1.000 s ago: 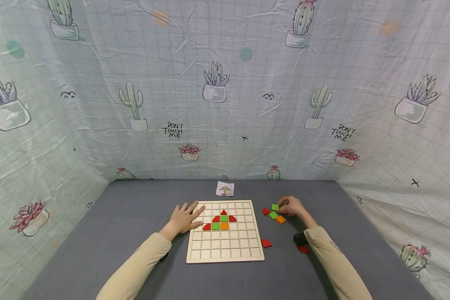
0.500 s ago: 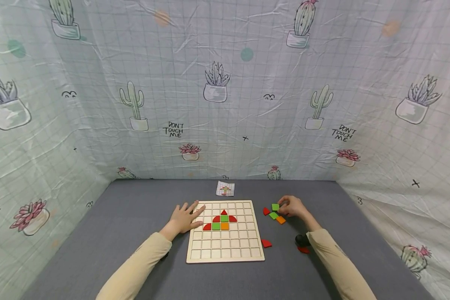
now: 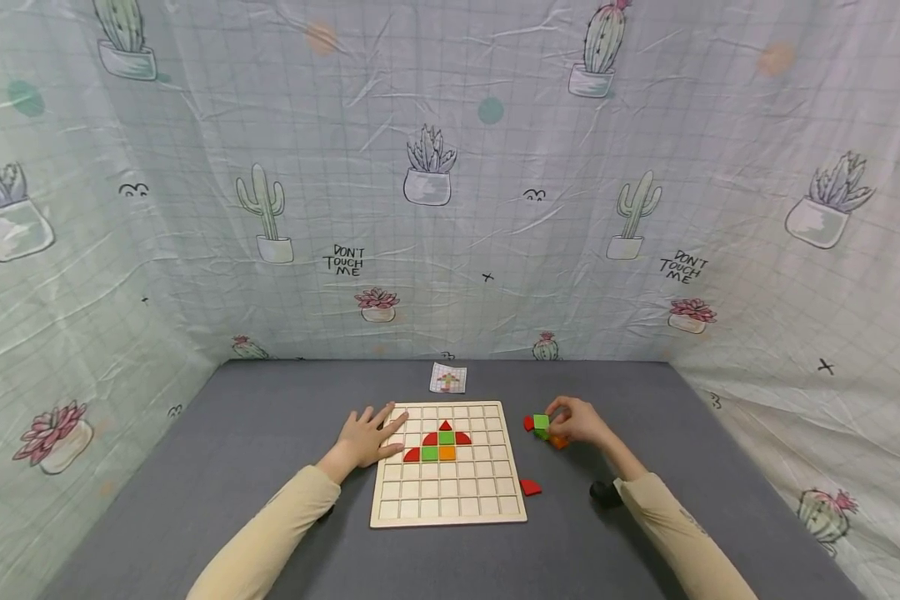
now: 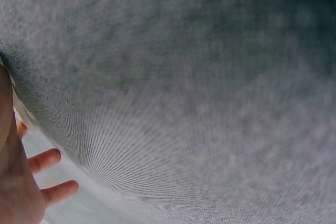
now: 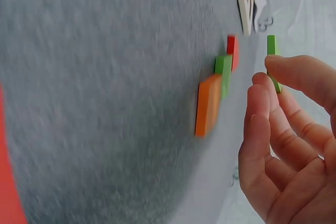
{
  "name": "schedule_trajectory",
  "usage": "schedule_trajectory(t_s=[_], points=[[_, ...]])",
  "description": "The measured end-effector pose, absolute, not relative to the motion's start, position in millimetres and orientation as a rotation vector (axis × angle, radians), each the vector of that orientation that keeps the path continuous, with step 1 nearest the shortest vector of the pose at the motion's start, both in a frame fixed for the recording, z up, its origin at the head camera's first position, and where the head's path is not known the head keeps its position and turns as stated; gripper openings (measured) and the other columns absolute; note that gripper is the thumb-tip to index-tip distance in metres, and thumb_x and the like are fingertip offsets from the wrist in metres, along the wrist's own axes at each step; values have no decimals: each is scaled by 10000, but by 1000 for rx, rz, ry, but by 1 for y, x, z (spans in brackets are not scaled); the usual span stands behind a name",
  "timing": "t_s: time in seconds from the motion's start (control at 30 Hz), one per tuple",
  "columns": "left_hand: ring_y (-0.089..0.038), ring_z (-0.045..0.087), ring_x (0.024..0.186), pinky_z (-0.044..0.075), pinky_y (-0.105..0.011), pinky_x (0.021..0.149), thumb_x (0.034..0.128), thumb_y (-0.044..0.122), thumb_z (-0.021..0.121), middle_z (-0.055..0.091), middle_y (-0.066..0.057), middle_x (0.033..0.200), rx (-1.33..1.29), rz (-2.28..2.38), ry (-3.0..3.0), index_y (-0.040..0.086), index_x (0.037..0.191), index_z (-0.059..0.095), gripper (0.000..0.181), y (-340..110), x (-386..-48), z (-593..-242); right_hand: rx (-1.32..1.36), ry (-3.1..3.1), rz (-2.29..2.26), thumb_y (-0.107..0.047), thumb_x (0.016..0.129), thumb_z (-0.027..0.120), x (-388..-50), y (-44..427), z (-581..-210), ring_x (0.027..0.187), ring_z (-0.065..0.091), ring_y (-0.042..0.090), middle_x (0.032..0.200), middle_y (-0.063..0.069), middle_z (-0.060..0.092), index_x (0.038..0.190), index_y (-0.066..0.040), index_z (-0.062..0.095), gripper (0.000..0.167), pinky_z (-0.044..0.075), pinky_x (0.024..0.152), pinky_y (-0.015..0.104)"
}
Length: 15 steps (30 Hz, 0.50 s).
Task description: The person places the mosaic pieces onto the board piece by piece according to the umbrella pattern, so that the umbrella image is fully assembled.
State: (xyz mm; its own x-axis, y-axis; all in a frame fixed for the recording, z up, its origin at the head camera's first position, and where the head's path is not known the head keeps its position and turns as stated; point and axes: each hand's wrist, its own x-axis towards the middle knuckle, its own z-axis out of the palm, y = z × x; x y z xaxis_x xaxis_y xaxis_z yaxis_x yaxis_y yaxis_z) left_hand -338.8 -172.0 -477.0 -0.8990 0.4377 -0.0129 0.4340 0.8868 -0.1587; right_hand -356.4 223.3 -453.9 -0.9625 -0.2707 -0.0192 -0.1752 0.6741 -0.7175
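Green tile (image 5: pixel 271 45) is pinched between the fingers (image 5: pixel 258 100) of our right hand (image 3: pixel 579 421), above the surface (image 3: pixel 450 562); we rest our left hand (image 3: pixel 362 438), fingers spread, on the board (image 3: pixel 450 487).

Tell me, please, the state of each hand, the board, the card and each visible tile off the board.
Board: flat, partly filled
Card: printed side up
Left hand: spread, resting on board's left edge
Held tile: green, up in the air
Right hand: pinching held tile
Loose green tile: lying flat
Orange tile: lying flat
Far red tile: lying flat
Near red tile: lying flat, right of the board
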Motion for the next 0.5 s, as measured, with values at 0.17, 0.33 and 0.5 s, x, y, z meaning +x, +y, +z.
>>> schedule_trajectory(t_s=[0.17,0.33,0.5], points=[[-369,367,1235,305,-550,953,896,539,356,272,-62,1464,-699,240,-3019,260,1410,275,590,-173,-339,-480,-446,2741,-1182,-68,748,677,-347,211,-455,573,606,201,712,109,656,967,12,584,252,463,505,289],[-340,391,1218,331,-528,925,891,543,360,306,-64,1447,-695,304,-2972,257,1400,299,587,-173,-338,-481,-495,2706,-1211,-66,733,690,-339,195,-458,545,598,196,699,128,657,947,26,576,259,455,468,281],[-337,399,1209,339,-522,913,889,548,359,315,-57,1443,-690,314,-2952,260,1396,307,586,-172,-339,-481,-548,2671,-1211,-69,739,691,-334,177,-460,544,590,191,706,135,664,945,12,576,249,434,460,266]])
